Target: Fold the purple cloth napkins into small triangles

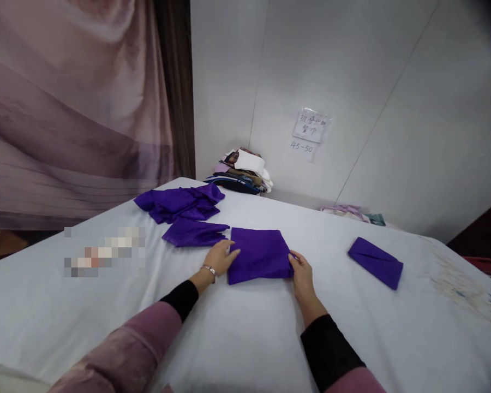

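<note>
A purple cloth napkin (258, 254), folded into a rough rectangle, lies on the white-covered bed or table in front of me. My left hand (221, 258) grips its left edge, the thumb lying over the cloth. At the right edge, my right hand (303, 277) pinches the napkin between thumb and fingers. Just beyond my left hand lies a loose, crumpled purple napkin (194, 233). Farther back is a heap of rumpled purple cloths (180, 202). Off to the right rests a narrow, neatly folded purple napkin (375, 263), apart from my hands.
The white cover (245, 333) spreads under everything. A stack of mixed folded fabrics (243, 172) stands by the wall, with more cloths (347, 213) along the back edge. A handwritten paper sign (310, 126) hangs on the wall. A pink curtain (73, 109) hangs at left; a blurred patch lies below it.
</note>
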Demonstrator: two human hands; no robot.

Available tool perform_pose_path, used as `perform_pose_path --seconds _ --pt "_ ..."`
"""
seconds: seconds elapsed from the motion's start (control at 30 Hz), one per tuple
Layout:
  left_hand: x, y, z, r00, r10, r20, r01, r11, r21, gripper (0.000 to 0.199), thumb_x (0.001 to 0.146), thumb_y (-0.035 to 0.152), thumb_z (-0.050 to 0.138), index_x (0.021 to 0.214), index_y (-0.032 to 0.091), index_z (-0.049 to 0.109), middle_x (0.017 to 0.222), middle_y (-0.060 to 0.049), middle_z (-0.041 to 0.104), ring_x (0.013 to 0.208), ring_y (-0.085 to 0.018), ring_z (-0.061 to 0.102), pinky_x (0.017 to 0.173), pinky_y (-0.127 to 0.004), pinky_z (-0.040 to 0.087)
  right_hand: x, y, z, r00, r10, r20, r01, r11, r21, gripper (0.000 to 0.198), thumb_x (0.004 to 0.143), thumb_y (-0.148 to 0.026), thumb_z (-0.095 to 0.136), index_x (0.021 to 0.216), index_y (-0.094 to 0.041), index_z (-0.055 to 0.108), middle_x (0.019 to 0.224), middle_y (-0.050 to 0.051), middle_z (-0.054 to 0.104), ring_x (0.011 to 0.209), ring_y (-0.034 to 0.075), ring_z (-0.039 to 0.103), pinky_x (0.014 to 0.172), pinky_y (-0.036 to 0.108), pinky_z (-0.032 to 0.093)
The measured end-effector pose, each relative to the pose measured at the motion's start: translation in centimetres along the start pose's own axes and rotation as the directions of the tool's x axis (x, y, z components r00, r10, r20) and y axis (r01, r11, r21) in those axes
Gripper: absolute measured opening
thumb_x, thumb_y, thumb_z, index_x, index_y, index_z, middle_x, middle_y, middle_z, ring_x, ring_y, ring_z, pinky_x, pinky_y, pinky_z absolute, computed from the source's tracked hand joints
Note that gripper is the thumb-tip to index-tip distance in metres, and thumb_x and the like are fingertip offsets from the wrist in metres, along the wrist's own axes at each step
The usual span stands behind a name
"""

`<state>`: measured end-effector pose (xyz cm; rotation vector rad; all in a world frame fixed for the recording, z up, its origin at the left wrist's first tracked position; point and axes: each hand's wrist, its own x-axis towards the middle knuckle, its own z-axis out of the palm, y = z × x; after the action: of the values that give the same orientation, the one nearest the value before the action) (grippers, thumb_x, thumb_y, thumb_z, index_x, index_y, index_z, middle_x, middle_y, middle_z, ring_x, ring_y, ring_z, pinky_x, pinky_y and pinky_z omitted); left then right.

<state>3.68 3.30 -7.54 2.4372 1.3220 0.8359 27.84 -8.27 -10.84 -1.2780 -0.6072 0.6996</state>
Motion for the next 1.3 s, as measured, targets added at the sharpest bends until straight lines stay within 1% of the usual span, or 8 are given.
perform_pose_path --seconds 0.17,0.27,0.43,0.63,0.83,1.03,1.13,1.3 --pt "-3.8 3.5 1.5 0.947 0.279 0.157 -0.255 0.954 -0.157 0.055 0.069 0.046 0.064 0.119 0.024 0.055 0.125 -0.006 0.056 0.114 -0.025 0.050 0.096 -0.038 0.039 0.3 -0.4 -0.1 0.997 -0.026 -0.073 0.026 1.000 0.003 0.038 0.064 -0.040 0.069 0.093 -0.016 0.065 0.086 0.005 0.069 0.080 0.019 0.062 0.073 0.030 0.048" --pt "-4.3 3.7 1.3 0.921 0.339 0.193 -0.313 0.937 -0.154 0.036 0.068 0.026 0.065 0.104 0.026 0.063 0.113 -0.004 0.064 0.106 -0.025 0.055 0.093 -0.042 0.038 0.3 -0.8 -0.1 0.997 -0.047 -0.064 0.045 0.999 -0.030 0.038 0.064 -0.042 0.068 0.091 -0.016 0.065 0.085 0.005 0.068 0.079 0.019 0.061 0.072 0.031 0.048" --pt "-2.6 2.2 -0.2 0.983 0.184 0.012 -0.174 0.945 -0.277 0.029 0.068 0.011 0.052 0.089 0.023 0.067 0.092 -0.003 0.070 0.089 -0.021 0.062 0.087 -0.039 0.043 -0.5 -2.8 0.3 0.991 -0.115 0.064 0.123 0.982 -0.145 0.040 0.069 -0.047 0.064 0.094 -0.015 0.065 0.076 0.003 0.066 0.070 0.017 0.058 0.064 0.029 0.047" --pt "-2.3 2.3 -5.2 0.992 -0.071 -0.104 -0.015 0.754 -0.657 0.012 0.068 0.028 0.060 0.075 0.019 0.065 0.071 0.000 0.065 0.066 -0.016 0.059 0.062 -0.027 0.048 -3.0 -9.1 0.2 0.923 -0.047 0.382 0.172 0.938 -0.301 0.054 0.070 -0.040 0.064 0.119 -0.018 0.056 0.054 -0.004 0.055 0.048 0.012 0.047 0.048 0.024 0.040" --pt "-3.0 4.9 -10.0 0.965 -0.129 -0.229 -0.067 0.721 -0.689 0.018 0.074 0.038 0.058 0.074 0.019 0.061 0.067 0.000 0.058 0.063 -0.014 0.052 0.059 -0.025 0.044 -5.9 -14.0 -0.4 0.735 0.106 0.669 0.286 0.847 -0.448 0.062 0.057 -0.030 0.075 0.117 -0.026 0.059 0.110 0.005 0.063 0.096 0.028 0.057 0.082 0.037 0.046" --pt "-1.9 7.1 -13.4 0.933 -0.119 -0.340 -0.106 0.812 -0.574 0.032 0.078 0.041 0.055 0.057 0.018 0.046 0.053 0.006 0.040 0.051 -0.009 0.037 0.048 -0.020 0.033 -5.5 -14.7 -2.0 0.795 0.002 0.607 0.462 0.646 -0.608 0.028 0.078 -0.041 0.055 0.097 -0.025 0.065 0.070 0.001 0.063 0.064 0.018 0.056 0.058 0.027 0.044" --pt "-1.1 8.1 -15.3 0.903 -0.142 -0.405 -0.120 0.823 -0.556 0.037 0.076 0.042 0.056 0.053 0.018 0.039 0.052 0.006 0.034 0.051 -0.008 0.033 0.047 -0.019 0.029 -4.7 -15.2 -3.4 0.800 -0.165 0.577 0.549 0.589 -0.593 0.024 0.080 -0.043 0.052 0.077 -0.023 0.064 0.070 0.002 0.063 0.065 0.016 0.054 0.058 0.026 0.042" --pt "0.1 9.0 -17.2 0.916 -0.195 -0.352 -0.095 0.745 -0.660 0.038 0.073 0.050 0.057 0.058 0.016 0.049 0.053 0.006 0.040 0.049 -0.007 0.034 0.045 -0.019 0.029 -4.2 -15.9 -5.1 0.846 -0.449 0.286 0.521 0.584 -0.623 0.026 0.076 -0.044 0.057 0.081 -0.020 0.065 0.077 0.003 0.065 0.072 0.018 0.058 0.066 0.028 0.044"
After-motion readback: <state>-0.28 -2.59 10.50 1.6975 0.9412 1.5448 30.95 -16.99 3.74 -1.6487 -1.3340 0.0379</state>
